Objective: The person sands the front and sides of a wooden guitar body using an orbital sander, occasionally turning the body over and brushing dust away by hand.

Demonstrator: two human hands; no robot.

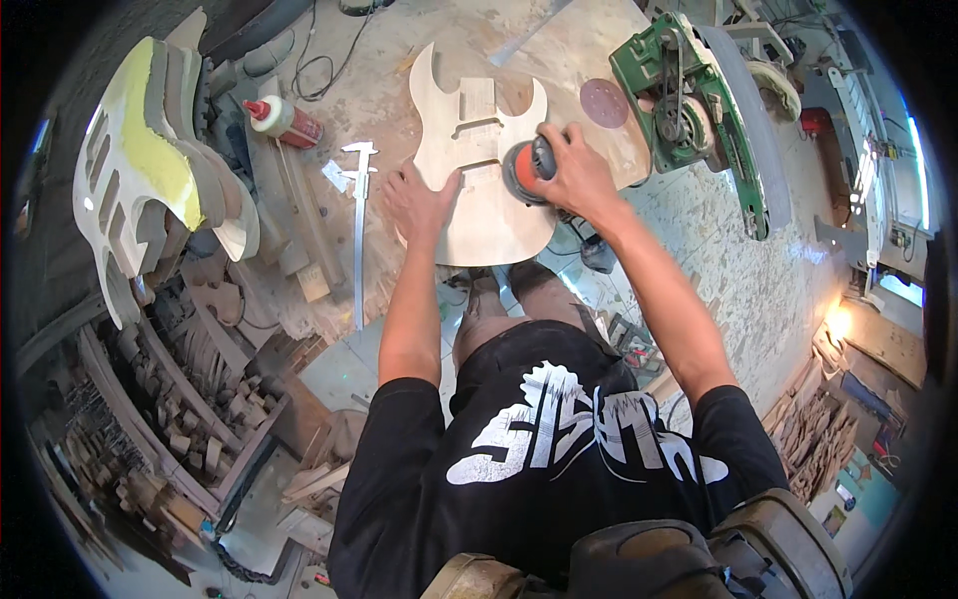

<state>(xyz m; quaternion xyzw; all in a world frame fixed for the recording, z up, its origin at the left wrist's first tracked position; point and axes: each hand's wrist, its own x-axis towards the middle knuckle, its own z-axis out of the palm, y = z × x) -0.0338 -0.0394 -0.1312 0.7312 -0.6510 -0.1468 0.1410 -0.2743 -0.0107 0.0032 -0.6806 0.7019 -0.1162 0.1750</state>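
Note:
A pale wooden electric guitar body (486, 225) with two horns and cut-out cavities lies flat on the workbench (374, 110). My right hand (579, 172) is wrapped over a round orbital sander (526, 168), black with an orange-red band. The sander sits on the right side of the body, beside the lower cavity. At the opposite edge, my left hand (417, 203) holds the body, its thumb on the top face and its fingers apart along the side. A metal caliper (360, 230) lies left of that hand.
A red-and-white glue bottle (284, 122) lies at the left, near wooden strips (295, 200). Stacked guitar bodies (130, 160) rise further left. A brown sanding disc (605, 103) lies on the bench's right, beside a green belt machine (679, 100). Wood offcuts (215, 429) fill the lower left.

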